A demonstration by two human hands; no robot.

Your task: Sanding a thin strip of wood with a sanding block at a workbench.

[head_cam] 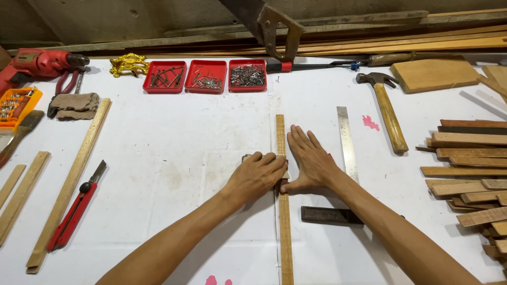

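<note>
Your left hand (pixel 257 177) curls over a small block, apparently, against the wooden strip (pixel 284 211); your right hand (pixel 311 161) presses flat, fingers together, beside that strip.

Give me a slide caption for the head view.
Both hands, left hand and right hand, press a wooden strip on the white table.

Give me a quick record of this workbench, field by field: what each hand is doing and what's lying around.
left hand: curled, pressing a small block against the wooden strip
right hand: flat, fingers spread, beside the strip
right of the hands: steel ruler, hammer
back: three red trays of nails and screws
left: red utility knife
</note>
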